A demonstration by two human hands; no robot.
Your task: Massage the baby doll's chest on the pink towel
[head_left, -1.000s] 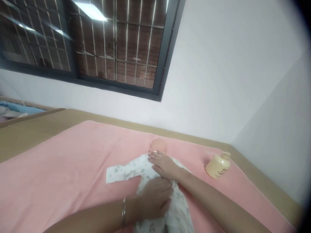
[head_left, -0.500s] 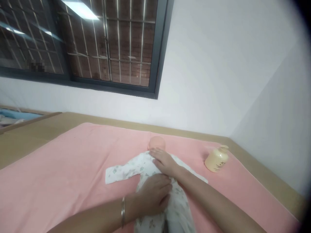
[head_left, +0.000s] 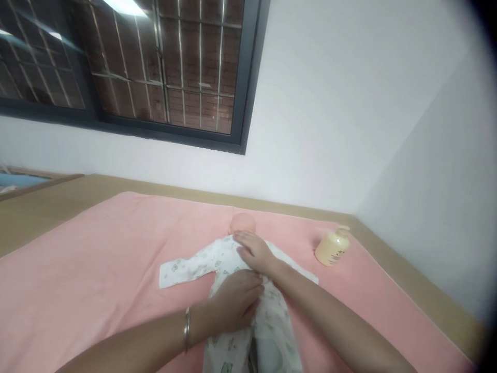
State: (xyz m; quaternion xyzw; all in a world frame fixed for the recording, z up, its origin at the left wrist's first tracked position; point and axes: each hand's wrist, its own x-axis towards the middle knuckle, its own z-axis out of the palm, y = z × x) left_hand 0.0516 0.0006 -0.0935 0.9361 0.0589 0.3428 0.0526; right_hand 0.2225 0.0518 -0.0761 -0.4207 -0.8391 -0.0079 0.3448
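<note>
A baby doll in a white printed onesie (head_left: 198,261) lies on its back, sleeves spread to both sides. Its bald round head (head_left: 243,223) points toward the wall. My left hand (head_left: 237,300), with a silver bangle at the wrist, is closed over the onesie's middle front. Its fingers are curled and pinch the fabric there; the fingertips are partly hidden. Higher up, my right hand (head_left: 254,251) lies over the chest just below the head, fingers stretched out flat. Below my left hand the onesie's front gapes in a dark slit.
A pink sheet (head_left: 128,248) covers most of the tan surface (head_left: 50,217). On its right side stands a cream bottle (head_left: 332,248). A white wall (head_left: 310,103) and a dark-framed barred window (head_left: 243,103) rise behind. Bluish items (head_left: 23,180) show at far left.
The view has shifted a little, moving the whole scene slightly left and up. Both hands keep nearly the same places on the onesie.
</note>
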